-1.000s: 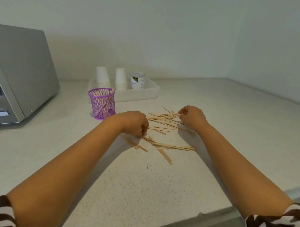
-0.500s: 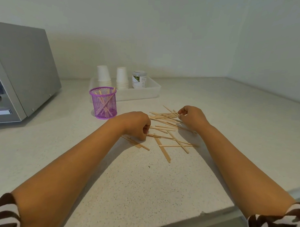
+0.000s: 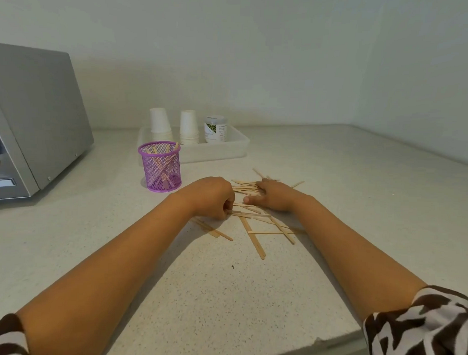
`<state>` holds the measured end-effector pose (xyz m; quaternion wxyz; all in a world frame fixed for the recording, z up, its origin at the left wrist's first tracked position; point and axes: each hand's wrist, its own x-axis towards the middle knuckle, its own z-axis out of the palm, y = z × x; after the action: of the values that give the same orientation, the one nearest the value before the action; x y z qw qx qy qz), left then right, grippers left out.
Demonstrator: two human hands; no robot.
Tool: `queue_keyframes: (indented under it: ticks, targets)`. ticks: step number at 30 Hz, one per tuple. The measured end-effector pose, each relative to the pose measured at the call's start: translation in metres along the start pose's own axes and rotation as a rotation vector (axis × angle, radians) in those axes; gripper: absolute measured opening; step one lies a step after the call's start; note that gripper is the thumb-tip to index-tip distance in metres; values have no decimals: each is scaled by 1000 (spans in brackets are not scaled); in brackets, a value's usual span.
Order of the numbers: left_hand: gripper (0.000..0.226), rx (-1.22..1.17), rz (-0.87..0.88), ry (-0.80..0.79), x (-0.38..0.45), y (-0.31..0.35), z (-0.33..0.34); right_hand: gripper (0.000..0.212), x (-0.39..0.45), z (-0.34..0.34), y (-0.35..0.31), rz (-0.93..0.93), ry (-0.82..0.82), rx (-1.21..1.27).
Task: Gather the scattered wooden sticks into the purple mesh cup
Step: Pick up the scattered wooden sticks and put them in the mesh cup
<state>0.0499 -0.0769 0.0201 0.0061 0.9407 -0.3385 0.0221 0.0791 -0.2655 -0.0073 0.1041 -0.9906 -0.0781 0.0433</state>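
Note:
Several thin wooden sticks (image 3: 255,232) lie scattered on the speckled white counter (image 3: 210,296) in front of me. The purple mesh cup (image 3: 160,165) stands upright to their left with a few sticks leaning inside it. My left hand (image 3: 211,197) is curled, its fingertips pinching the ends of a few sticks that lie pointing right. My right hand (image 3: 273,196) rests flat with spread fingers on the far part of the pile, covering some sticks. The two hands are close together, right of the cup.
A white tray (image 3: 236,148) behind the cup holds two stacks of upturned paper cups (image 3: 160,124) and a small jar (image 3: 215,129). A grey metal appliance (image 3: 30,117) fills the left. Walls meet at the back right; the counter edge runs near me.
My right hand has opened from a loose fist and now lies flat on the pile, nearer my left hand. The left hand stays pinched on sticks. The camera tilted slightly.

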Motion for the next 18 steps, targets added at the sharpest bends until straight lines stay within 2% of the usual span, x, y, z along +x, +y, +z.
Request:
queue_keyframes:
  ticks: [5, 8, 13, 15, 18]
  targets:
    - [13, 53, -12, 84, -1, -6, 5, 45, -2, 0, -11, -93, 166, -11]
    - [12, 53, -15, 94, -1, -10, 7, 31, -4, 2, -18, -124, 292, -101]
    - [15, 34, -9, 144, -2, -11, 0, 26, -2, 7, -20, -147, 438, -268]
    - [13, 24, -10, 165, -3, -13, -3, 25, 0, 6, -18, -154, 471, -237]
    - [14, -18, -20, 192, -4, -16, -6, 24, 0, 4, -12, -139, 519, -57]
